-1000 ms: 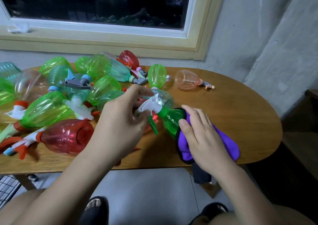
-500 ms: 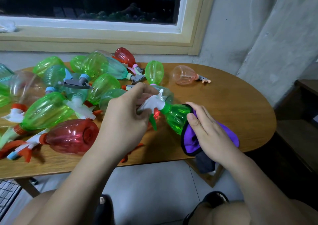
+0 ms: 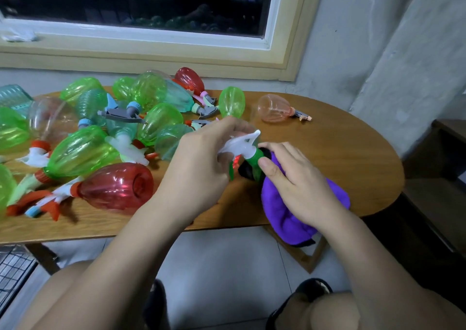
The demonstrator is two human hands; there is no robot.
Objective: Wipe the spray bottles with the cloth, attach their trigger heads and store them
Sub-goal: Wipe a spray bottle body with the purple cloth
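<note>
**Green bottle wrapped in cloth at the table's near edge**

At nine o'clock on the wooden table [image 3: 340, 153] lies a heap of spray bottles [image 3: 106, 128], mostly green and some teal or clear, lying on their sides and touching one another. Many already carry trigger heads. At the heap's six o'clock edge a red bottle [image 3: 118, 186] lies with its base turned toward the hands and its white-and-orange trigger pointing to nine o'clock.

Just beside it, toward three o'clock, the left hand [image 3: 201, 168] curls its fingers round a white trigger head [image 3: 239, 143], pinching it between thumb and fingertips. That head sits on the neck of a green bottle [image 3: 253, 157], which lies roughly at the table's six o'clock, close to the near edge. Only the neck shows.

A purple cloth [image 3: 285, 216] wraps the rest of the bottle, and its loose end hangs past the table edge. The right hand [image 3: 297, 181] lies over the cloth, its fingers curved round the bundle and its thumb pressed at the neck.

At twelve o'clock from the hands, well apart, a pale orange bottle [image 3: 273, 108] lies alone on its side. Behind the table runs a window [image 3: 126, 2], dark outside.
</note>
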